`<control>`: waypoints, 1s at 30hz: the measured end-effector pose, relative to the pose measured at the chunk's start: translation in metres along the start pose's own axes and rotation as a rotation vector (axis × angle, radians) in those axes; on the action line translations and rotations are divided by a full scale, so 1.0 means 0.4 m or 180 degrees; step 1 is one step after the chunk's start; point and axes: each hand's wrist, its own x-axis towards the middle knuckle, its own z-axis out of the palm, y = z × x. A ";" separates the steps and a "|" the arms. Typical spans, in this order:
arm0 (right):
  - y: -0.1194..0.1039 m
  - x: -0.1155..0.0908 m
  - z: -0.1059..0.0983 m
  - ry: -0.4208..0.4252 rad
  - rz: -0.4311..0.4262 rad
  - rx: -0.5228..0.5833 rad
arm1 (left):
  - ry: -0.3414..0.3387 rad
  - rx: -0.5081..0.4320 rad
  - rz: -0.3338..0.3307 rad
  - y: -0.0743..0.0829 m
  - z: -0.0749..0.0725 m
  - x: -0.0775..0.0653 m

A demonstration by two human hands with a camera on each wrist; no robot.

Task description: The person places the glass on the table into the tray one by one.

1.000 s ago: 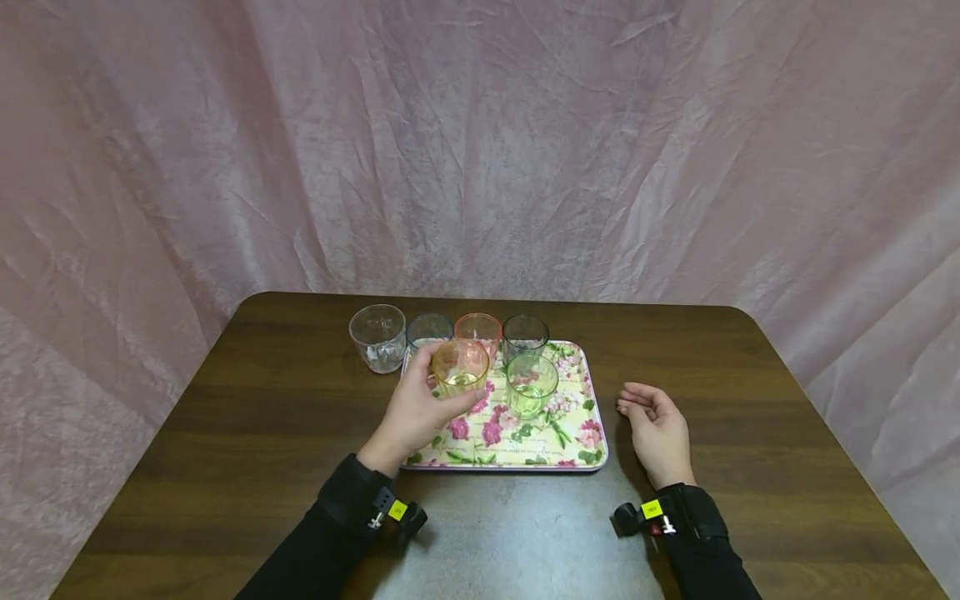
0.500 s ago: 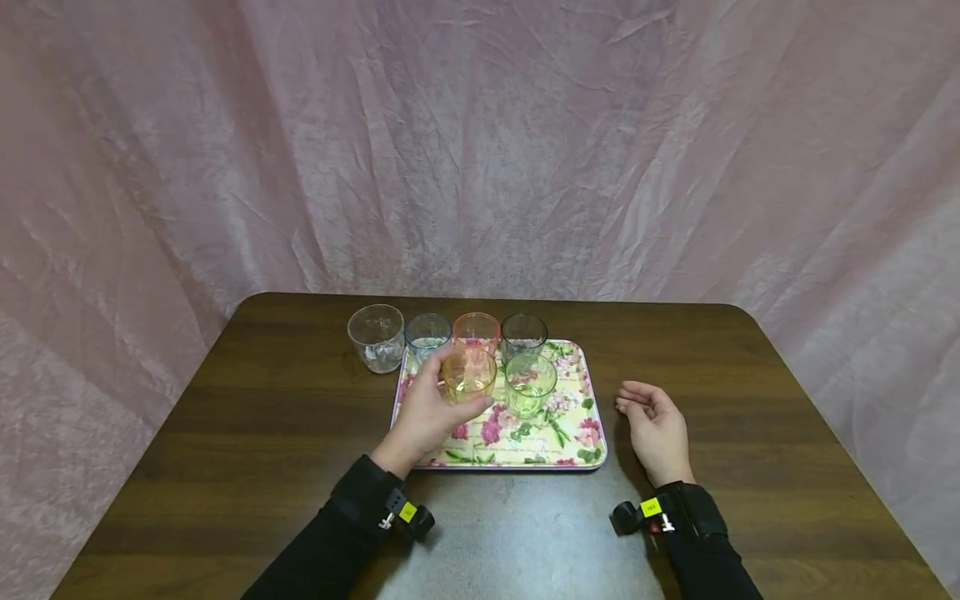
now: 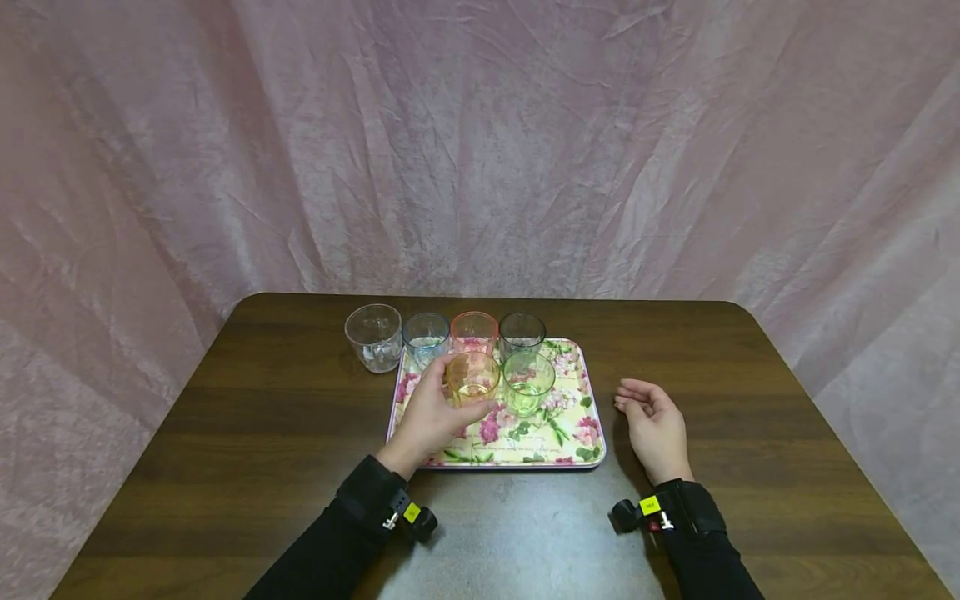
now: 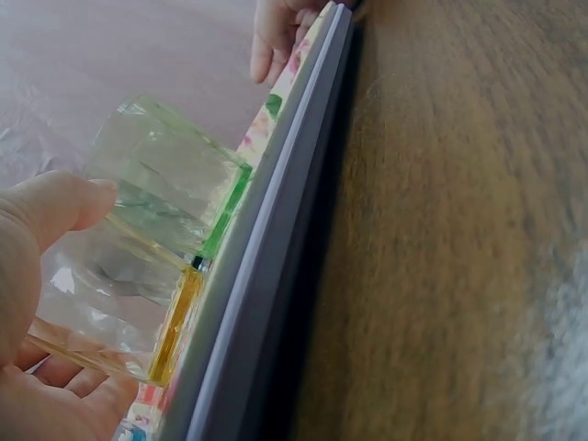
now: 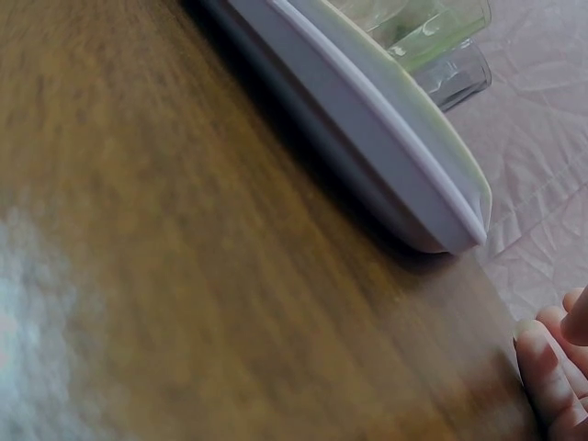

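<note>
My left hand [image 3: 433,419] grips a yellow-tinted glass [image 3: 474,382] from its left side, thumb in front and fingers behind. This glass stands upright at the flowered tray [image 3: 573,437], right beside a green glass [image 3: 529,385]. The left wrist view shows the thick yellow base [image 4: 175,326] down at the tray's surface, close against the green base. Behind them, a blue-rimmed glass [image 3: 426,337], a red-rimmed glass [image 3: 474,329] and a dark grey glass [image 3: 522,332] form a row. My right hand [image 3: 658,437] rests on the table right of the tray, fingers loosely curled, holding nothing.
A larger clear glass [image 3: 375,337] stands on the brown wooden table [image 3: 262,442], just left of the tray's back corner. The tray has a raised pale rim [image 5: 395,175]. A pink curtain [image 3: 480,150] hangs behind the table's far edge.
My left hand has carried the yellow glass a little to the right and down, up to the green glass. The right hand has stayed where it was.
</note>
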 end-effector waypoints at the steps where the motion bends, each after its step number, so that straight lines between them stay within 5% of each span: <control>1: 0.000 0.000 0.000 -0.0001 0.0003 0.0001 | 0.0008 0.0024 0.0000 -0.001 0.001 0.000; 30: 0.003 -0.003 0.000 -0.0007 -0.0004 -0.0021 | 0.0114 0.0067 -0.0079 -0.004 0.020 0.002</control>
